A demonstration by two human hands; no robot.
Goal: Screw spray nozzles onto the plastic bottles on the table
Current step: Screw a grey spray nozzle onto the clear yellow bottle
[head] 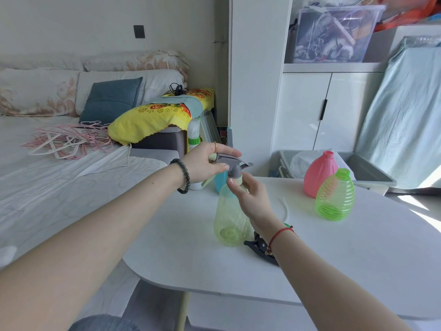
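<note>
A pale yellow-green translucent bottle stands upright on the white table. A grey spray nozzle sits on its neck. My left hand grips the nozzle's head from the left. My right hand pinches the cream collar at the neck. A bright green ribbed bottle and a pink bottle stand uncapped at the table's far right. A blue bottle is partly hidden behind my hands. A dark nozzle lies on the table under my right wrist.
A white bottle with a green label stands beyond my left hand. A thin white tube lies on the table. A grey bin sits behind the table. The bed with pink hangers lies to the left.
</note>
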